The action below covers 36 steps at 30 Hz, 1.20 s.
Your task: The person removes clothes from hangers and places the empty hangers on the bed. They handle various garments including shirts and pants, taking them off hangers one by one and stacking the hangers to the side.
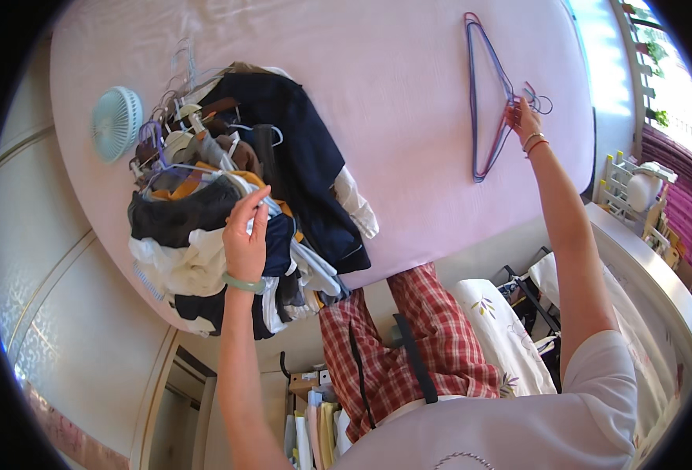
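The pink-sheeted bed (pixel 409 117) is the largest thing, filling the top and middle of the frame. On it, at the left of centre, lies a big heap of clothes (pixel 181 262) in black, white, grey and mustard, with many hangers bunched along its upper left side. A long dark jacket (pixel 283 117) stretches down the heap's right side. The wearer's red plaid trousers (pixel 456 337) show at the lower centre, against the bed's edge. At the upper right, thin blue and reddish hangers (pixel 474 102) lie together on the sheet, their hooks toward the right. The right hand (pixel 526 125) is there, its fingers closed around them near the hooks. A pale blue round fan (pixel 116 124) sits at the upper left, just beside the heap. The left hand (pixel 244 235) is over the heap, fingers together and slightly bent; whether they grip any cloth I cannot tell. Smallest is the pale green bangle (pixel 244 283) on the left wrist.
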Each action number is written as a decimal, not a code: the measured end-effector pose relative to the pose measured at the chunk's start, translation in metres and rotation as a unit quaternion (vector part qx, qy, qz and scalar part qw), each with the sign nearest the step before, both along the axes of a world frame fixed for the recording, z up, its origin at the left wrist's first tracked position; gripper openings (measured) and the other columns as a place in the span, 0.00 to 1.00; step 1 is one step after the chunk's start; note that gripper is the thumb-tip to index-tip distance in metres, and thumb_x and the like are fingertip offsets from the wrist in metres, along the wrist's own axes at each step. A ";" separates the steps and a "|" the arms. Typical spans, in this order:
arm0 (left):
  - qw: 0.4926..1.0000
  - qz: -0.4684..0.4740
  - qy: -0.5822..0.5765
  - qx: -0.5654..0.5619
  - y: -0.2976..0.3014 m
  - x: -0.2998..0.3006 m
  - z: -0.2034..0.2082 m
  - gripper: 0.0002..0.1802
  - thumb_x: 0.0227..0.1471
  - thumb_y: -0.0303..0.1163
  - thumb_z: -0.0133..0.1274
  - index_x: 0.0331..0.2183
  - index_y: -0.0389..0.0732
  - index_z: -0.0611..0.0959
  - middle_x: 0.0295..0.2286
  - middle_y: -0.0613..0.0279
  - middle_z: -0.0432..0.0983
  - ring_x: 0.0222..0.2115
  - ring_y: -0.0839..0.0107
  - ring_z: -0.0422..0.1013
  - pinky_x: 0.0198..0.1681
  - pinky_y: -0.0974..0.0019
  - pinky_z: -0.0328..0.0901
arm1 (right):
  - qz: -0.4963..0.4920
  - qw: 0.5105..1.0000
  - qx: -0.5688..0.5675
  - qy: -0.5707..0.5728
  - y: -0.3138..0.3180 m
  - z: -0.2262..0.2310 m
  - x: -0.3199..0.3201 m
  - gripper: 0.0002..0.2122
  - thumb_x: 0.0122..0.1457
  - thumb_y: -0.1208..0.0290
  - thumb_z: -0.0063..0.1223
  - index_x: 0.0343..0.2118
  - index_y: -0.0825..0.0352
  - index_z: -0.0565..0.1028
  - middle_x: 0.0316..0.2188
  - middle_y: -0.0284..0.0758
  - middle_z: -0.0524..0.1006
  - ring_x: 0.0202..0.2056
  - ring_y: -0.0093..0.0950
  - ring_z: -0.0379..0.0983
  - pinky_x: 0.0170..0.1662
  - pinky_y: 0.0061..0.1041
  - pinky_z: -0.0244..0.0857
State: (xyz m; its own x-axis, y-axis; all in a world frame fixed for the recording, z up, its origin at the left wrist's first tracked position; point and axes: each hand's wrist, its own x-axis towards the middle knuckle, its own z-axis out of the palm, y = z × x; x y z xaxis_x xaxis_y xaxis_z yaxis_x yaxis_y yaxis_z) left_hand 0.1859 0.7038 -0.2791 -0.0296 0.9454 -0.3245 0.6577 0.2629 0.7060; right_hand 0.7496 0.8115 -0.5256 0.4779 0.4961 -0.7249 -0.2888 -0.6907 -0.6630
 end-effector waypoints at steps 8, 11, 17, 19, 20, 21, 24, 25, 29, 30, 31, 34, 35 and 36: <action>0.968 -0.026 0.196 0.155 0.036 -0.080 -0.027 0.13 0.58 0.33 0.51 0.44 0.43 0.82 0.48 0.56 0.74 0.48 0.57 0.70 0.51 0.58 0.63 | 0.224 0.905 -0.090 -0.350 -0.007 -0.003 0.113 0.11 0.60 0.58 0.55 0.36 0.60 0.80 0.21 0.24 0.72 0.21 0.15 0.66 0.22 0.18 0.60; 0.940 -0.033 0.318 0.118 0.015 -0.153 -0.021 0.14 0.58 0.37 0.51 0.45 0.44 0.81 0.49 0.56 0.73 0.47 0.54 0.70 0.51 0.55 0.63 | 0.247 0.951 0.062 -0.177 -0.003 0.046 -0.065 0.14 0.61 0.62 0.53 0.42 0.65 0.81 0.30 0.30 0.80 0.30 0.16 0.74 0.33 0.17 0.66; 0.947 -0.093 0.294 0.094 -0.028 -0.168 -0.020 0.11 0.56 0.38 0.53 0.40 0.45 0.82 0.38 0.57 0.75 0.37 0.54 0.73 0.38 0.57 0.69 | 0.510 0.783 0.314 -0.170 -0.008 0.176 -0.348 0.08 0.61 0.74 0.53 0.43 0.66 0.78 0.34 0.32 0.80 0.36 0.21 0.77 0.39 0.21 0.71; 0.945 -0.122 0.299 0.046 -0.048 -0.173 -0.016 0.08 0.55 0.36 0.54 0.34 0.44 0.82 0.28 0.59 0.75 0.29 0.56 0.73 0.32 0.56 0.68 | 0.561 0.704 0.380 -0.214 -0.011 0.194 -0.438 0.08 0.59 0.73 0.55 0.40 0.65 0.79 0.33 0.33 0.79 0.36 0.27 0.77 0.39 0.27 0.71; 0.940 -0.129 0.315 0.023 -0.057 -0.168 -0.008 0.07 0.55 0.35 0.54 0.34 0.44 0.82 0.25 0.58 0.75 0.28 0.56 0.73 0.30 0.56 0.68 | 0.578 0.665 0.418 -0.221 -0.002 0.199 -0.470 0.07 0.57 0.72 0.56 0.38 0.64 0.79 0.32 0.34 0.78 0.37 0.30 0.76 0.39 0.30 0.70; 0.947 -0.129 0.294 0.025 -0.064 -0.173 -0.007 0.06 0.55 0.34 0.54 0.33 0.44 0.82 0.25 0.58 0.76 0.28 0.56 0.73 0.30 0.56 0.68 | 0.590 0.643 0.408 -0.269 -0.002 0.197 -0.504 0.06 0.56 0.69 0.56 0.35 0.62 0.78 0.32 0.34 0.76 0.38 0.30 0.74 0.40 0.31 0.68; 0.963 -0.114 0.244 0.002 -0.083 -0.182 0.000 0.07 0.55 0.34 0.54 0.35 0.44 0.82 0.27 0.57 0.77 0.27 0.55 0.74 0.30 0.57 0.69 | 0.625 0.552 0.367 -0.412 0.001 0.179 -0.570 0.05 0.54 0.67 0.56 0.32 0.61 0.77 0.32 0.33 0.74 0.41 0.30 0.72 0.42 0.33 0.65; 0.967 -0.108 0.228 -0.009 -0.086 -0.186 0.002 0.07 0.54 0.34 0.54 0.35 0.44 0.82 0.28 0.57 0.78 0.27 0.55 0.74 0.30 0.57 0.69 | 0.633 0.516 0.349 -0.459 0.002 0.174 -0.579 0.05 0.53 0.68 0.56 0.32 0.61 0.76 0.33 0.33 0.74 0.41 0.30 0.72 0.43 0.33 0.65; 0.993 0.002 0.119 -0.007 -0.081 -0.191 0.016 0.12 0.57 0.33 0.54 0.43 0.43 0.81 0.34 0.60 0.80 0.26 0.67 0.75 0.28 0.66 0.68 | 0.606 0.553 0.383 -0.425 0.001 0.182 -0.579 0.06 0.53 0.72 0.54 0.33 0.62 0.74 0.32 0.34 0.74 0.39 0.34 0.72 0.41 0.34 0.66; 0.996 0.076 0.050 -0.007 -0.076 -0.197 0.016 0.13 0.58 0.32 0.53 0.45 0.42 0.80 0.36 0.62 0.80 0.26 0.71 0.75 0.28 0.69 0.68 | 0.597 0.596 0.391 -0.368 -0.006 0.189 -0.580 0.05 0.52 0.72 0.54 0.33 0.62 0.74 0.32 0.35 0.74 0.38 0.35 0.72 0.40 0.35 0.66; 0.989 0.148 -0.020 -0.007 -0.070 -0.204 0.015 0.15 0.59 0.32 0.53 0.48 0.42 0.79 0.38 0.63 0.79 0.26 0.75 0.75 0.27 0.72 0.67 | 0.585 0.636 0.395 -0.310 -0.015 0.197 -0.581 0.05 0.52 0.73 0.53 0.33 0.62 0.73 0.31 0.35 0.74 0.36 0.36 0.73 0.38 0.36 0.67; 0.947 0.296 -0.059 0.109 -0.036 -0.228 0.023 0.27 0.59 0.36 0.53 0.59 0.44 0.67 0.48 0.62 0.72 0.33 0.79 0.73 0.28 0.75 0.68 | 0.609 0.667 0.383 -0.195 -0.052 0.234 -0.574 0.07 0.52 0.73 0.53 0.35 0.62 0.70 0.30 0.38 0.75 0.31 0.40 0.75 0.34 0.38 0.69; 0.929 0.341 -0.082 0.115 -0.027 -0.243 0.026 0.31 0.58 0.38 0.55 0.60 0.43 0.65 0.48 0.60 0.71 0.35 0.77 0.73 0.31 0.73 0.69 | 0.614 0.658 0.397 -0.180 -0.063 0.246 -0.574 0.08 0.52 0.73 0.55 0.35 0.62 0.71 0.29 0.37 0.75 0.29 0.39 0.75 0.32 0.37 0.68; 0.933 0.342 -0.061 0.096 -0.020 -0.253 0.022 0.31 0.58 0.39 0.56 0.59 0.42 0.66 0.49 0.59 0.70 0.36 0.75 0.73 0.33 0.71 0.69 | 0.620 0.649 0.406 -0.169 -0.073 0.255 -0.572 0.09 0.52 0.74 0.57 0.35 0.62 0.71 0.28 0.36 0.75 0.28 0.38 0.75 0.31 0.36 0.68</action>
State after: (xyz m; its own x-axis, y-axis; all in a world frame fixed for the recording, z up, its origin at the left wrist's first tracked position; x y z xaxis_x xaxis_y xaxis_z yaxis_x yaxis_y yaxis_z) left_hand -0.0674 0.6838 -0.2575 -0.6208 0.7603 -0.1911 0.2940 0.4518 0.8423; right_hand 0.1771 0.7390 -0.2709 -0.5911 0.8045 0.0582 0.4132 0.3641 -0.8347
